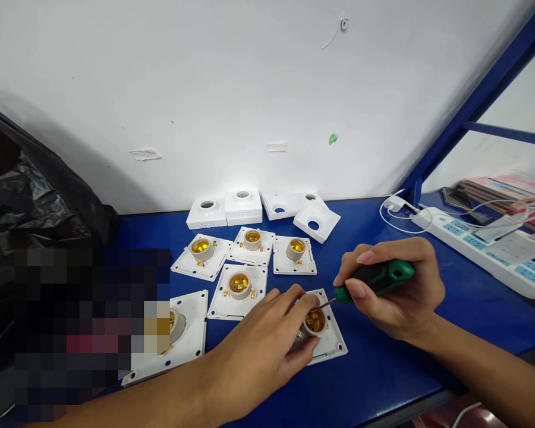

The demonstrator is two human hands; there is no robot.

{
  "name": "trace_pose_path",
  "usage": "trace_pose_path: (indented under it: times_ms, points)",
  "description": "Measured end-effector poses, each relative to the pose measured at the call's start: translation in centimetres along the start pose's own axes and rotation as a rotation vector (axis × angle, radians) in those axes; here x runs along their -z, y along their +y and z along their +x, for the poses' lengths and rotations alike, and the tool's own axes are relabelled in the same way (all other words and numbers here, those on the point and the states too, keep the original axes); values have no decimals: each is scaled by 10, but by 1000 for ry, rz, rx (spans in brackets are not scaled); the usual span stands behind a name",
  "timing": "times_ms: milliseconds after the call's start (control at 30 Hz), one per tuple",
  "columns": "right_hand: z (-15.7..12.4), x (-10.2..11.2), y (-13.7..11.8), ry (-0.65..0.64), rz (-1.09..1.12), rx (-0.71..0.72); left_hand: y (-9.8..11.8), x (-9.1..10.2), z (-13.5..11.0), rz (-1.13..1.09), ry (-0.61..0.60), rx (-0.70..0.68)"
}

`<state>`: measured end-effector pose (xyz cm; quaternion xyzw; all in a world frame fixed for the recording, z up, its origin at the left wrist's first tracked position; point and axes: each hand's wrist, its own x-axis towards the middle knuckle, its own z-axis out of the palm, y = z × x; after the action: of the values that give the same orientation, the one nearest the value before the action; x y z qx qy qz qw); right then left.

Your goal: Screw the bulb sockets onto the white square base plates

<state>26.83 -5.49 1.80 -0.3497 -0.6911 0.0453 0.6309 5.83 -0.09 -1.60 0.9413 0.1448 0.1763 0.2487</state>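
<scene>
A white square lamp-holder plate [330,348] with a beige, brass-lined socket lies on the blue table [383,368]. My left hand [267,342] is closed around that socket, pinning the plate down. My right hand [395,291] grips a green-and-black screwdriver [377,278], whose thin metal shaft points left and down into the socket. Both forearms reach in from the bottom edge.
Several more socket plates [241,285] lie face up behind my left hand, and white covers with round holes [243,207] sit by the wall. A white power strip [490,249] with cables lies at right. Black plastic bag [31,196] at left.
</scene>
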Motion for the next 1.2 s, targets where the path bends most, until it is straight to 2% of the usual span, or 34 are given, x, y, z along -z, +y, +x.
trace_pose_path:
  times_ms: [233, 567, 700, 967, 1200]
  points:
    - [-1, 2, 2, 8, -31, -28, 1, 1, 0, 8, 0, 4]
    - [7, -1, -3, -120, -23, 46, 3, 4, 2, 1, -50, 26]
    - [9, 1, -6, -170, -37, 27, 5, 6, 1, -18, -26, 23]
    - [7, -2, -4, -120, -98, 58, 5, 5, -4, 19, 22, -80]
    - [5, -1, -3, -78, -100, 52, 4, 1, -4, -20, 79, -55]
